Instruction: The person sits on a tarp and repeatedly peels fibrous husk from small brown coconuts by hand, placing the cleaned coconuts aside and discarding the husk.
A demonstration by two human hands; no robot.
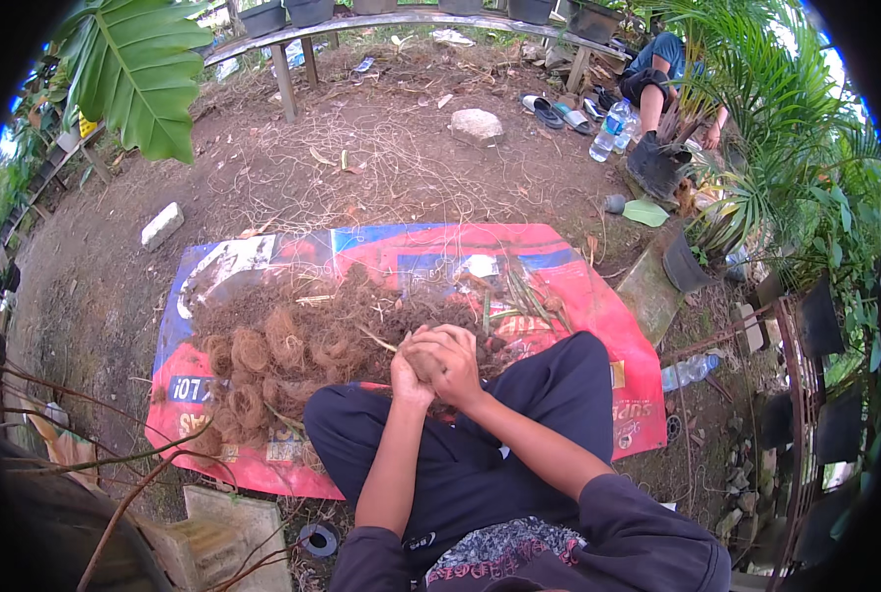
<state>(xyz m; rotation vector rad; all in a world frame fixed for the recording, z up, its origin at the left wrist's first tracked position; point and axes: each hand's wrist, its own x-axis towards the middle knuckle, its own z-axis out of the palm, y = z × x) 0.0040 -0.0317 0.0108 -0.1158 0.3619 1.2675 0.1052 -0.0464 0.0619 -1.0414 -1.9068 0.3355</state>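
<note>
My left hand [408, 374] and my right hand [448, 359] are cupped together around a brown lump of soil or fibre [427, 364], over my crossed legs. A thin pale stem [378, 339] sticks out to the upper left beside the fingers. Loose dark soil [381, 303] lies in a heap just beyond the hands. Several balls of brown fibre [251, 349] rest to its left. All of this lies on a red and blue printed banner sheet [603, 296]. Long green leaves [525, 292] lie on the sheet at the right of the soil.
Tangled string [381, 159] covers the ground beyond the sheet, near a pale stone [477, 126]. A white block [162, 226] lies at the left. Another person [651, 81] sits at the upper right by bottles [609, 132] and sandals. Potted plants [686, 263] line the right; bare twigs reach in lower left.
</note>
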